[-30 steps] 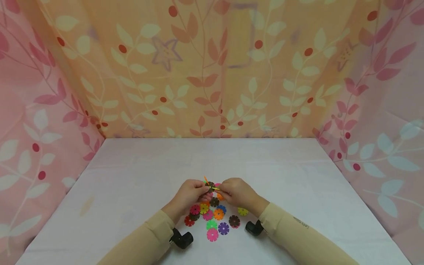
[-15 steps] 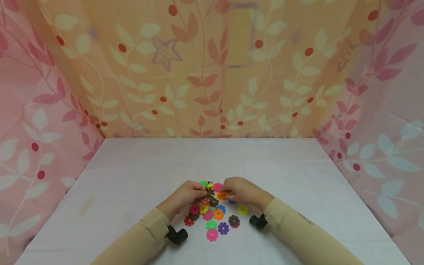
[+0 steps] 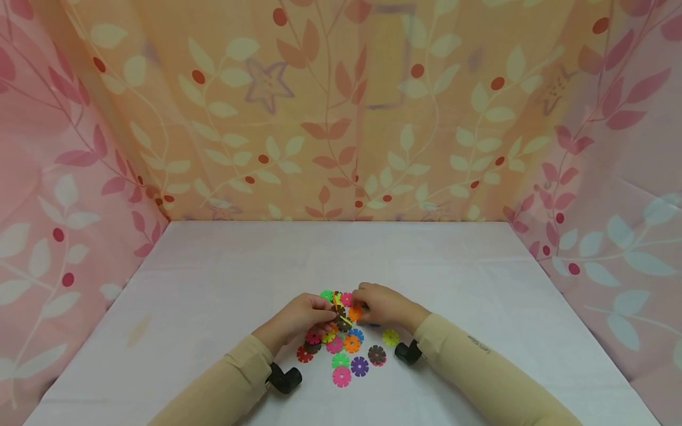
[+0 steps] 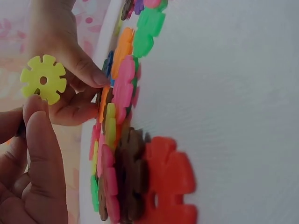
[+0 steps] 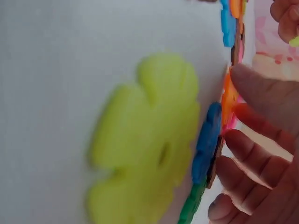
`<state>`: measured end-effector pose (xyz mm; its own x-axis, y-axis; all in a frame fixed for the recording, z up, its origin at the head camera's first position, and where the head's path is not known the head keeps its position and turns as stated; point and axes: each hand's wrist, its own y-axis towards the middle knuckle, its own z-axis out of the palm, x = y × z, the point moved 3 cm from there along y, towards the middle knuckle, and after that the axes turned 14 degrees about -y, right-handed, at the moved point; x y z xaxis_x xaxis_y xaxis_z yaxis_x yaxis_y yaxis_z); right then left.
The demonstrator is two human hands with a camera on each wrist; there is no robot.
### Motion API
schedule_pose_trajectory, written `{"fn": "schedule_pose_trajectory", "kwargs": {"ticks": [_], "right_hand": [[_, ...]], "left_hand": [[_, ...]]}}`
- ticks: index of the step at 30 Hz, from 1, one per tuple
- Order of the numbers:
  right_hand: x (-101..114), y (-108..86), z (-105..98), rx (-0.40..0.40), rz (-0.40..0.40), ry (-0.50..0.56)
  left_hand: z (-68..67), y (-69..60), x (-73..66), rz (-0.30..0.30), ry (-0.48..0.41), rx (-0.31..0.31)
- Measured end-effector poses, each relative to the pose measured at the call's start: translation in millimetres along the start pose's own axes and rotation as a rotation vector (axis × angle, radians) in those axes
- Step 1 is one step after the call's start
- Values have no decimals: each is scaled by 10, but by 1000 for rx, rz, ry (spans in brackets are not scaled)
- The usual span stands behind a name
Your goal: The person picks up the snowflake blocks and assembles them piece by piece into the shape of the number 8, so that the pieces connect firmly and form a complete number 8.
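Observation:
Between thumb and fingers, my left hand (image 3: 298,316) holds a small joined piece of notched flower-shaped plastic discs above the pile. Its yellow disc (image 4: 52,74) faces the left wrist view; an orange disc (image 3: 335,300) stands edge-on in the head view, and a brown one is partly covered by the fingers. At the pile's far right side is my right hand (image 3: 393,306), its thumb and fingers spread at the edges of a loose orange disc (image 5: 228,95). A blue disc (image 5: 205,142) lies just beneath those fingers.
Loose discs in several colours lie overlapping on the white table (image 3: 224,266). Nearest the body are a pink disc (image 3: 341,376) and a purple disc (image 3: 359,367). A single yellow disc (image 3: 391,337) lies beside the right wrist. Floral cloth (image 3: 341,118) walls the table.
The left hand has lowered slightly with the joined discs. My right hand has let go of them, moved away to the right and come down to the loose orange disc.

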<state>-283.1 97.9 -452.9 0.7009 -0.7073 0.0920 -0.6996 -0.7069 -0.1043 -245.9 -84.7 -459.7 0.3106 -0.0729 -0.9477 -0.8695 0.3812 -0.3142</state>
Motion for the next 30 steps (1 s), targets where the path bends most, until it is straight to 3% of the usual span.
{"fn": "schedule_pose_trajectory", "kwargs": {"ticks": [8,16,20,25,30], "right_hand": [[38,62,41,12,24,44],[15,11,26,42,95,168],[-46,-49,-1,6,117,225],[-98,-120,-78,-57,145,426],[-69,-161,-78,-2,149,707]], "left_hand": [[37,-11,34,-17,-101,10],[28,-21,15,-52,-249,-52],[19,-24,6,-54,-294,-86],[5,-24,2,-30,-305,-124],[-10,-18,-6,-12,-320,-139]]}}
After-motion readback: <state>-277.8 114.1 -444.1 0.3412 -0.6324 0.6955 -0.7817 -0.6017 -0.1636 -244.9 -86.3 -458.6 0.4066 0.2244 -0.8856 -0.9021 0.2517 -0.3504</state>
